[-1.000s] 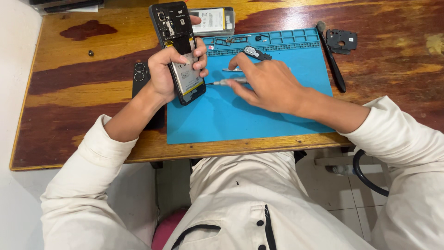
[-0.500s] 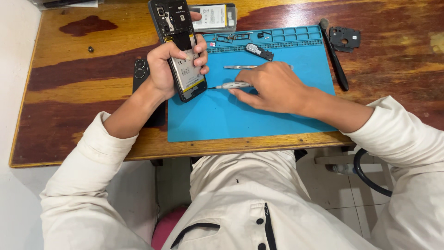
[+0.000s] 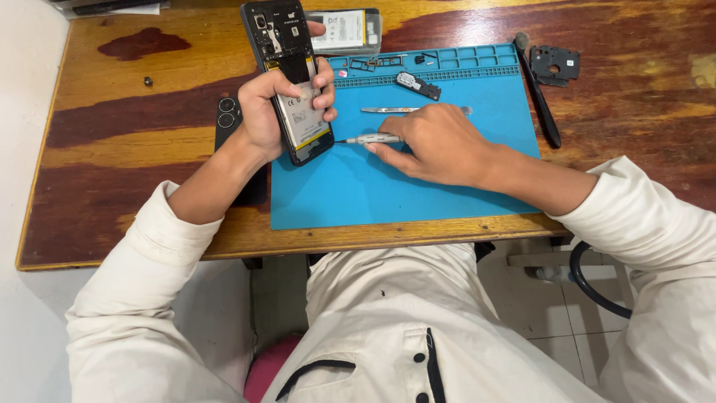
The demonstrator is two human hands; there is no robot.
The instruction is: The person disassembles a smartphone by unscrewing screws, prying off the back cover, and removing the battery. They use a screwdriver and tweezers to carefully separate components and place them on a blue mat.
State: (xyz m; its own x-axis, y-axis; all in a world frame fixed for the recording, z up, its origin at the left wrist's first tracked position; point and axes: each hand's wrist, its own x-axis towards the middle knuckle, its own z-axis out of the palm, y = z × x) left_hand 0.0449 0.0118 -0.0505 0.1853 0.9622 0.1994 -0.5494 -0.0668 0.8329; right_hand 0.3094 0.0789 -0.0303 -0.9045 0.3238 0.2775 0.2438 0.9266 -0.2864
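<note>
Lifted a touch higher than half a second ago, the phone [image 3: 292, 82] now stands tilted in the left hand [image 3: 270, 112], its top end reaching past the far edge of the mat [image 3: 418, 186]. That hand has it wrapped: thumb up on the far right side, fingers curled round the right edge, the open back with its battery facing up. Right hand [image 3: 440, 145] has slid left along the mat and lies low over it, fingers pressed together and pinching the screwdriver [image 3: 371, 139], whose tip points left and sits just beside the phone's near right edge. Whether tip and phone touch, I cannot tell.

Tweezers [image 3: 395, 110] lie flat on the mat just beyond the right hand. Farther off, a small dark part [image 3: 418, 86] rests below the mat's tray compartments. A loose battery [image 3: 344, 30] sits on the table [image 3: 134, 172] at the far edge, right of the phone's top. A back cover [image 3: 228, 119] lies on the wood, left of the mat, partly hidden under the left wrist. Off to the right of the mat lies a long black tool [image 3: 538, 97], and beside it a black plate [image 3: 555, 63].
</note>
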